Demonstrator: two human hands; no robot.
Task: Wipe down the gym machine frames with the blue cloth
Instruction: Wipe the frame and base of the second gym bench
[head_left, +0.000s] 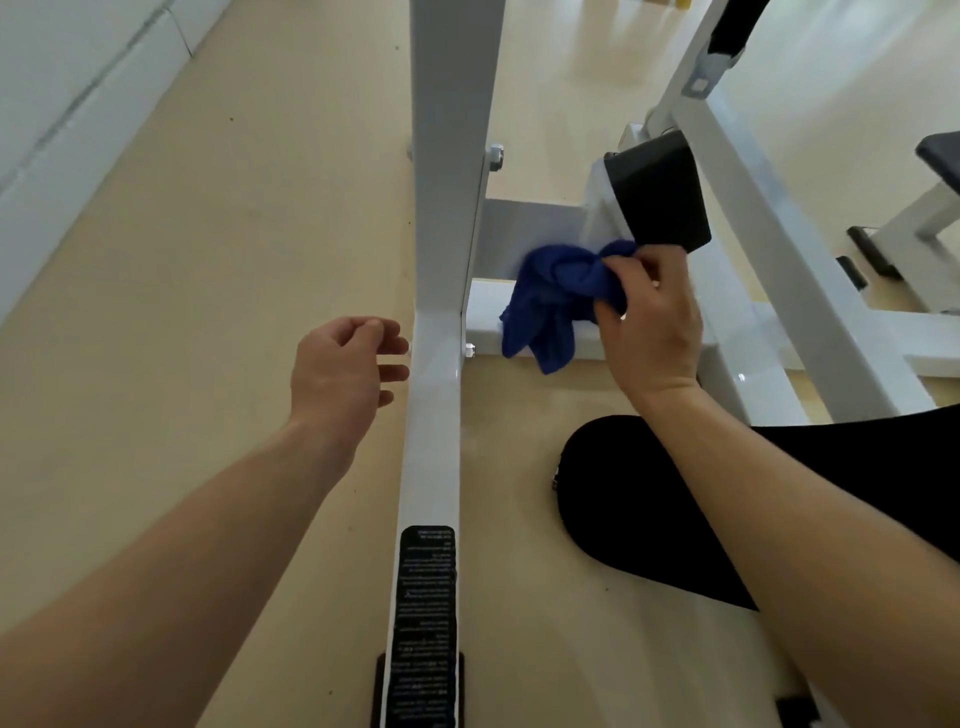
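Right hand (652, 322) gripping bunched blue cloth (556, 301) against white machine frame (441, 208), left hand (345, 371) loose, holding nothing, beside upright

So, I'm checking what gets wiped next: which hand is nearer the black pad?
Right. The right hand, holding the cloth, is close beside the pad; the left hand is across the white post, farther off.
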